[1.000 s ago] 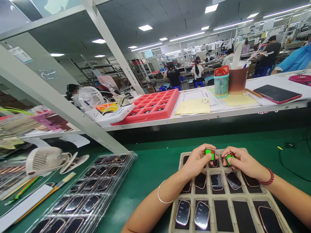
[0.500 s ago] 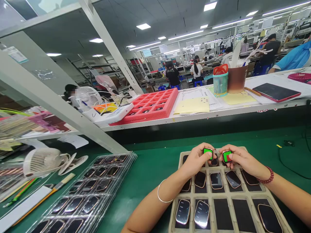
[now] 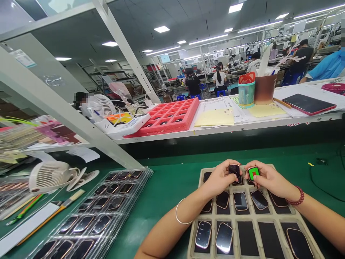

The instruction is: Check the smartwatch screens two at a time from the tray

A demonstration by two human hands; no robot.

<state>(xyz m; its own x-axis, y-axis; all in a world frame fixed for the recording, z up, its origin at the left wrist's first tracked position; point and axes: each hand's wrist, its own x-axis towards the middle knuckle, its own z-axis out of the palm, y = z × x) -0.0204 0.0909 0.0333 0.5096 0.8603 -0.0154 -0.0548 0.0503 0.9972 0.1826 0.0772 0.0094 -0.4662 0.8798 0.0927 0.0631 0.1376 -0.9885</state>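
Observation:
Over the far edge of a beige compartment tray (image 3: 234,217), my left hand (image 3: 222,176) is closed on a smartwatch (image 3: 234,169) with a mostly dark screen, its thumb at the lower edge. Beside it, my right hand (image 3: 268,178) grips another smartwatch (image 3: 253,172) whose screen shows green with a red patch under the thumb. Neither watch has a strap. Below the hands, more watches lie face up in the tray's pockets, one showing a text list (image 3: 203,234). Two front pockets hold only dark pads. My wrists and hands partly cover the back row.
Clear plastic trays of watches (image 3: 99,205) lie to the left, beside a brush (image 3: 72,198) and a small white fan (image 3: 48,176). A shelf behind carries a red foam tray (image 3: 172,115), cups of tools (image 3: 246,91) and a tablet (image 3: 308,103). A cable (image 3: 314,185) lies at the right.
The left-hand watch's screen has gone from green to dark with small text. Green still shows on the right-hand watch, with a smaller red patch. In the tray, one front watch's text list has gone dark.

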